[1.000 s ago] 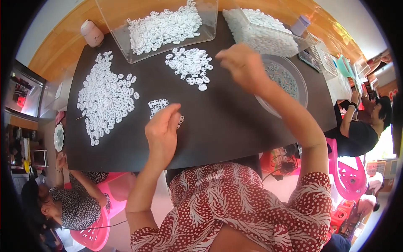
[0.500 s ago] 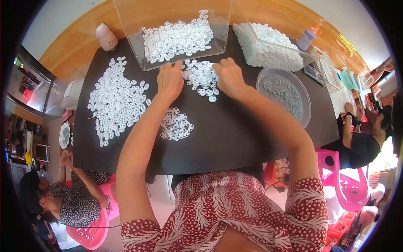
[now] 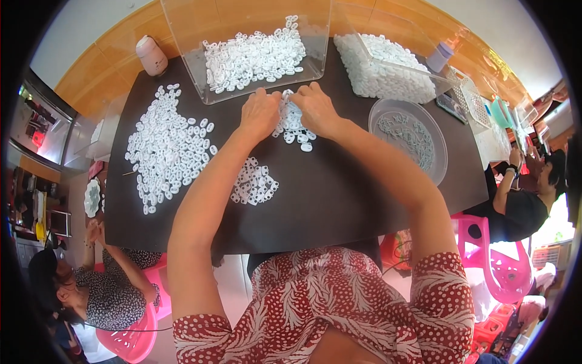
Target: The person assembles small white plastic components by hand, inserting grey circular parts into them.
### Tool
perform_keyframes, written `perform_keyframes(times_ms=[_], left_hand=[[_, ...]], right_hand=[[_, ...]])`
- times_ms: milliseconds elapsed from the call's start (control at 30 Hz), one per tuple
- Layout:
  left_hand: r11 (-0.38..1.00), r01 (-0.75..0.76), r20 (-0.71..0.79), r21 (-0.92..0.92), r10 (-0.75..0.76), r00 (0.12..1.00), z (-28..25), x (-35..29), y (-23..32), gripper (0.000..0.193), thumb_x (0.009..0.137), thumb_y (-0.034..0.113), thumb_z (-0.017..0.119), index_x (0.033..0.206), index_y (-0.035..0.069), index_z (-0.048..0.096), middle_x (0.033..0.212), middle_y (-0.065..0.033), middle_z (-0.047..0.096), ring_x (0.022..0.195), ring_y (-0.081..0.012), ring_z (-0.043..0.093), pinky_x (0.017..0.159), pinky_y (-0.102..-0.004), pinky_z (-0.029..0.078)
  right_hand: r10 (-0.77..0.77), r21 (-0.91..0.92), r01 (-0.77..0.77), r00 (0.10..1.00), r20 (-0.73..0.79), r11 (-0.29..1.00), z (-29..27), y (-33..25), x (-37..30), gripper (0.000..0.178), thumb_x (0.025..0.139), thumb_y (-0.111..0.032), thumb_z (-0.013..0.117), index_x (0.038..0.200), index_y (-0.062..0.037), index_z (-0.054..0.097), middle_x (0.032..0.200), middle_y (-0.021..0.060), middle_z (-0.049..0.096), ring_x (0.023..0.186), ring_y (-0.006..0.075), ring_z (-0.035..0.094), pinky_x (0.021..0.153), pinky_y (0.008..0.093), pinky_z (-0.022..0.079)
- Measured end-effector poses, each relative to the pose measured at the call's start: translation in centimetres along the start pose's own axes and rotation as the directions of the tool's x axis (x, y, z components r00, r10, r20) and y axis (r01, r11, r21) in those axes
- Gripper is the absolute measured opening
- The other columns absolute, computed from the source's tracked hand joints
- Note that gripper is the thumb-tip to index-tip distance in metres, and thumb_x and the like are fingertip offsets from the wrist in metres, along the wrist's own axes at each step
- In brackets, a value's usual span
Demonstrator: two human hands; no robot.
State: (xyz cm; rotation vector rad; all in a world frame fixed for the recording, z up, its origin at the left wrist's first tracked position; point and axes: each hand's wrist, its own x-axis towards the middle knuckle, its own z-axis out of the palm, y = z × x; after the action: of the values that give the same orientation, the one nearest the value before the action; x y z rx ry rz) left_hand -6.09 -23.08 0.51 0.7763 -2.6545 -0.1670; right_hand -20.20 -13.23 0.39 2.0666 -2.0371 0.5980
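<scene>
At the far middle of the dark table (image 3: 321, 200), my left hand (image 3: 260, 113) and my right hand (image 3: 317, 110) press in from both sides on a small pile of white oval plastic pieces (image 3: 294, 128). The fingers of both hands are curled around the pile's far edges, and their tips are partly hidden. Each piece appears to have holes through it. Nearer me, beside my left forearm, lies a smaller heap of thin white two-holed pieces (image 3: 256, 182). A wide spread of white oval pieces (image 3: 167, 148) covers the table's left side.
Behind my hands stands a clear bin (image 3: 212, 97) with white pieces; a second clear bin (image 3: 445, 82), fuller, is right of it. A round clear tray (image 3: 441, 164) holds small greyish pieces. A pale bottle (image 3: 151, 56) and a phone (image 3: 453, 107) lie near the edges. People sit at both sides.
Both hands have moved inward toward each other, squeezing the pile between them narrower. The other heaps and bins keep their places.
</scene>
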Motion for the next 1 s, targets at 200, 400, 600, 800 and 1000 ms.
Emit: perform_keyframes(times_ms=[200, 400, 600, 800, 1000], left_hand=[[0.927, 0.064, 0.013, -0.370, -0.064, 0.998, -2.2, -2.3, -0.4, 0.049, 0.072, -0.003, 0.051, 0.118, 0.013, 0.057, 0.095, -0.0152, 0.060, 0.085, -0.0321, 0.059, 0.075, -0.0379, 0.047], [0.907, 0.044, 0.013, -0.420, -0.043, 0.999, -4.8, -5.6, -1.4, 0.021, 0.073, 0.002, 0.059, 0.093, 0.005, 0.065, 0.082, -0.0105, 0.063, 0.075, -0.0211, 0.062, 0.069, -0.0299, 0.047], [0.974, -0.089, 0.008, -0.210, 0.093, 0.996, -4.3, -8.2, 0.2, 0.009, 0.070, 0.007, 0.066, 0.078, 0.006, 0.063, 0.071, -0.0086, 0.055, 0.075, -0.0272, 0.057, 0.066, -0.0382, 0.044], [0.979, -0.167, -0.018, -0.120, 0.166, 0.986, -3.8, -7.4, 0.8, 0.011, 0.070, 0.009, 0.066, 0.075, 0.005, 0.057, 0.072, -0.0099, 0.052, 0.077, -0.0299, 0.055, 0.066, -0.0408, 0.043], [0.975, -0.160, 0.070, -0.155, 0.172, 0.983, -4.1, -7.1, 0.8, 0.014, 0.067, 0.005, 0.065, 0.075, 0.004, 0.053, 0.077, -0.0124, 0.055, 0.079, -0.0323, 0.056, 0.068, -0.0414, 0.044]], right_hand=[[-0.056, 0.101, 0.073, 0.986, -0.159, 0.992, -1.6, 0.0, -2.2, 0.032, 0.067, 0.006, 0.054, 0.095, -0.0052, 0.064, 0.081, 0.0099, 0.059, 0.078, 0.0303, 0.052, 0.072, 0.0387, 0.044], [0.033, 0.213, -0.004, 0.991, -0.131, 0.977, -4.8, -0.8, -5.4, 0.010, 0.079, -0.002, 0.059, 0.088, -0.0004, 0.064, 0.079, 0.0113, 0.061, 0.078, 0.0290, 0.055, 0.069, 0.0369, 0.045], [-0.001, 0.306, 0.030, 0.996, -0.095, 0.951, -5.5, -2.4, -7.0, 0.008, 0.080, -0.002, 0.059, 0.087, -0.0012, 0.063, 0.077, 0.0110, 0.060, 0.078, 0.0282, 0.056, 0.069, 0.0367, 0.045], [-0.004, 0.332, 0.067, 0.983, -0.186, 0.941, -8.2, -2.7, -8.5, 0.007, 0.076, -0.001, 0.059, 0.082, -0.0011, 0.063, 0.075, 0.0119, 0.059, 0.076, 0.0308, 0.054, 0.066, 0.0408, 0.044], [0.190, 0.260, -0.126, 0.952, -0.241, 0.957, -12.4, 0.6, -11.8, 0.012, 0.080, -0.004, 0.062, 0.091, -0.0003, 0.065, 0.083, 0.0120, 0.064, 0.080, 0.0267, 0.060, 0.070, 0.0336, 0.047]])
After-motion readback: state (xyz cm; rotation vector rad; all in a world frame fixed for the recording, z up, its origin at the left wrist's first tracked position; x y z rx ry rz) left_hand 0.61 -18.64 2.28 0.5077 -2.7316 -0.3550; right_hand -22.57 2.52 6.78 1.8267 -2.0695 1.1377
